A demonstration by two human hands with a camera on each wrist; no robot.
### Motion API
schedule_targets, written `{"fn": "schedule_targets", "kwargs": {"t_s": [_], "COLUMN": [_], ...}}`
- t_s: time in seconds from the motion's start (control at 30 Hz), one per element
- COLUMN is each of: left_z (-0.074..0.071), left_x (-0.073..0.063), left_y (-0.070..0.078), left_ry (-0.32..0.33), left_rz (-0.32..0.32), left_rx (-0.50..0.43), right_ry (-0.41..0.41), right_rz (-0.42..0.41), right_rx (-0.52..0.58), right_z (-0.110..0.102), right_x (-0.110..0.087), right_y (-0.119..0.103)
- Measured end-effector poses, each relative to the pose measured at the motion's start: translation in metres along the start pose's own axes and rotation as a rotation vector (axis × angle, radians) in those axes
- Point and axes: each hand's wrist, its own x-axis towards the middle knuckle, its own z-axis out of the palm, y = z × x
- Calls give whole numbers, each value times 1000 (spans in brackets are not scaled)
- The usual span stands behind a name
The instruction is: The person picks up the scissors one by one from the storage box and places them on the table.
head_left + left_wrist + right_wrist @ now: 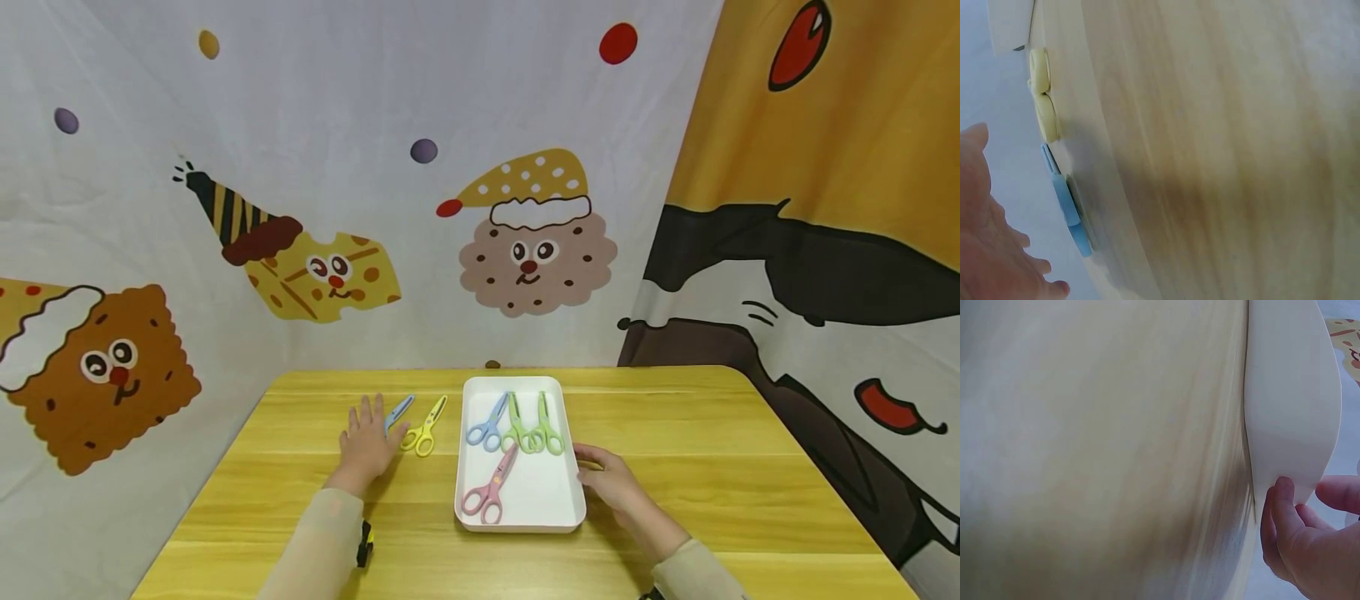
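Observation:
A white rectangular tray (551,500) on the table holds blue scissors (491,423), two overlapping pairs of light green scissors (553,442) and pink scissors (491,490). My right hand (611,482) is at the tray's right side; in the right wrist view its bent fingers (1284,503) press the outer wall and the thumb meets the rim. Left of the tray, my left hand (365,442) is spread just over a second pair of blue scissors (399,410), partly covering them. Yellow scissors (424,433) lie beside it, apart from the hand.
The wooden table (675,417) has rounded far corners. Behind it hangs a pale curtain (337,100) printed with cartoon food. A black and yellow item (365,543) shows at the left wrist.

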Motion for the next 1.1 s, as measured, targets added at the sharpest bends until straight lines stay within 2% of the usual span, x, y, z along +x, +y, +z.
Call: {"fn": "schedule_targets", "kwargs": {"t_s": [0.17,0.43,0.67,0.87,1.1], "left_z": [4,12,8,12,21], "left_x": [-2,-6,-13,-16,-21], "left_y": [8,28,48,61,73], "left_ry": [-10,44,15,26,45], "left_rz": [16,96,134,190,253], "left_rx": [24,34,3,-3,52], "right_ry": [5,11,8,4,-1], "right_rz": [-2,-11,7,-6,-16], "right_rx": [-8,12,15,20,33], "right_z": [0,-1,-1,-2,-1], "right_x": [-1,-3,-2,-2,-1], "right_y": [0,0,0,-1,0]}}
